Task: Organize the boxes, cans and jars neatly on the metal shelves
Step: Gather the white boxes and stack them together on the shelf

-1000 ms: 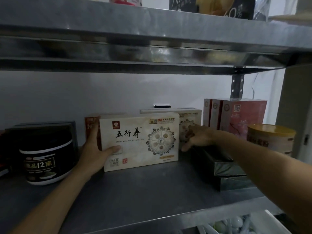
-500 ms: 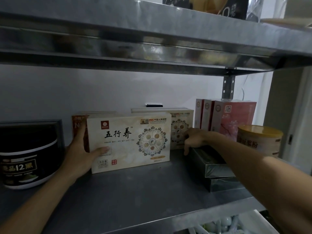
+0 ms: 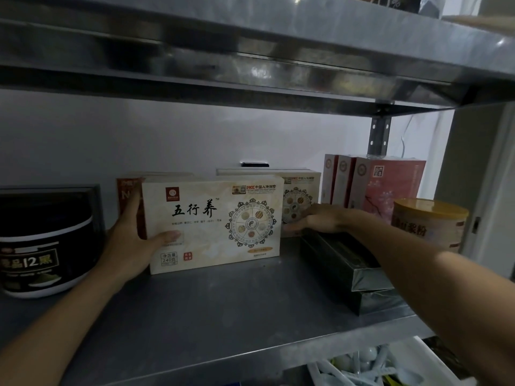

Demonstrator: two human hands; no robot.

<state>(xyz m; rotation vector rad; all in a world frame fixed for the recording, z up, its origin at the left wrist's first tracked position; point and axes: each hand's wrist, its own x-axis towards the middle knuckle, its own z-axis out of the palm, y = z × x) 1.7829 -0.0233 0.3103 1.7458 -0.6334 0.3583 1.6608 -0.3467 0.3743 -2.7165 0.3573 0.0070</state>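
Observation:
A cream box with black characters (image 3: 214, 224) stands upright on the metal shelf (image 3: 211, 310). My left hand (image 3: 131, 240) grips its left end, thumb across the front and fingers behind. My right hand (image 3: 317, 218) reaches to the box's right edge with fingers stretched flat toward it, above two stacked dark foil boxes (image 3: 348, 268). A second cream box (image 3: 299, 201) stands just behind on the right. A red-brown box (image 3: 125, 193) peeks out behind on the left.
A black and white tub (image 3: 41, 246) sits at the left. Pink boxes (image 3: 373, 182) and a gold-lidded can (image 3: 429, 227) stand at the right by the shelf post (image 3: 379, 137). The upper shelf (image 3: 250, 51) hangs close overhead. A white bin of utensils (image 3: 376, 366) lies below.
My right hand has slid left from the rear cream box to the right edge of the front box and flattened. My left hand keeps its grip on the box's left end.

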